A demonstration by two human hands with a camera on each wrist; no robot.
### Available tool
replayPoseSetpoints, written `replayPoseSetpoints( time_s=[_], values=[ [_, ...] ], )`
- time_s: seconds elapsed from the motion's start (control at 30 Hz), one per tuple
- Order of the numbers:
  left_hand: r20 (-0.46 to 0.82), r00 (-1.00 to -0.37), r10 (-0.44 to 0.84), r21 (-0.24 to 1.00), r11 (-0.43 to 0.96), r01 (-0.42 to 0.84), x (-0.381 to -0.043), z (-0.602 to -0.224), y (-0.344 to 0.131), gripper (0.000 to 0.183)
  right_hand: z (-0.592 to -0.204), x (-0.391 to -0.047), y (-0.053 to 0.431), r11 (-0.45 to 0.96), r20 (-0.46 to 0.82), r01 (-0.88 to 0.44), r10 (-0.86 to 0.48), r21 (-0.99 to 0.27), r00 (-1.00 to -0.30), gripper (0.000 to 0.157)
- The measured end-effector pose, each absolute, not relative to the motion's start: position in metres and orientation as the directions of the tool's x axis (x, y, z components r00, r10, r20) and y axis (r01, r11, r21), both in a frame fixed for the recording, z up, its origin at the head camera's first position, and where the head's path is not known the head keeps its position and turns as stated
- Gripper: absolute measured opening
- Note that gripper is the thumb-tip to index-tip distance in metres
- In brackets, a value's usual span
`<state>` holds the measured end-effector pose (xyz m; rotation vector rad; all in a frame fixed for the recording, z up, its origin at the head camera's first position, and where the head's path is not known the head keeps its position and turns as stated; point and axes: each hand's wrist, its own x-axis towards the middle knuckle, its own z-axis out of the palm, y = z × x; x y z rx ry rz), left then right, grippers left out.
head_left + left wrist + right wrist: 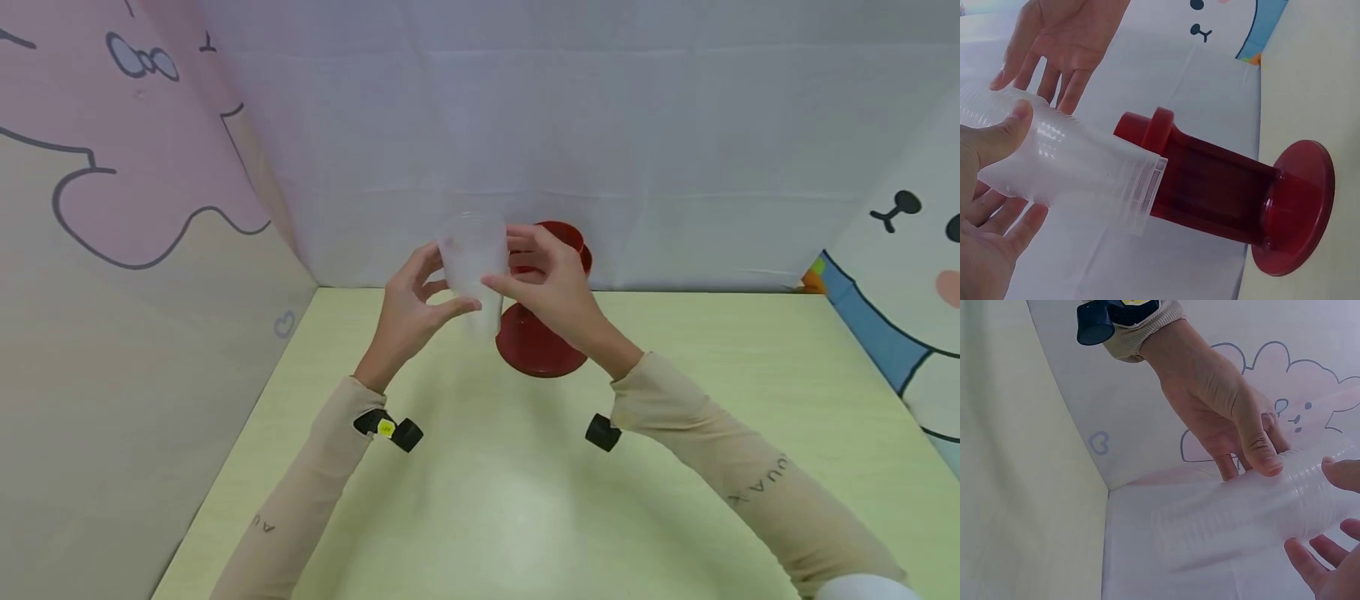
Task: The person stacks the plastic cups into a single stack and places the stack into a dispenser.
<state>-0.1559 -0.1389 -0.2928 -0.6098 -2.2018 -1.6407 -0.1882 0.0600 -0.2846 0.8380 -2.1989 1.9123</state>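
Observation:
A stack of clear plastic cups [471, 250] is held up off the table between both hands, tilted in the left wrist view. My left hand [408, 312] grips the stack from the left, thumb on the near side and fingers round the far side. From the right, my right hand [558, 292] holds the same stack with its thumb and curled fingers. Close behind the cups stands a red cup holder [1222, 187] on a round base, partly hidden by the right hand in the head view. The nested rims of the stack [1235, 519] show in the right wrist view.
The pale yellow-green table [510, 483] runs back to a white cloth wall [600, 142]. A cartoon-printed panel [150, 208] bounds the left side, and another printed panel [900, 317] the right. A black wrist camera [407, 434] hangs beneath the left sleeve.

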Motion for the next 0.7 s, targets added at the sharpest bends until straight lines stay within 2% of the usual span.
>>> replayPoseSetpoints(
  time_s=[0.47,0.7],
  values=[
    [0.560,-0.799,0.217,0.807,0.074,0.586,-0.178,-0.255,-0.110,0.071,-0.243,-0.199,0.088,0.017,0.476,-0.493,-0.233,-0.870,-0.848,0.051],
    [0.583,-0.774,0.248,0.791,0.046,0.610,-0.193,-0.241,-0.102,0.066,-0.226,-0.197,0.097,0.044,0.510,-0.529,-0.213,-0.847,-0.834,0.049]
  ],
)
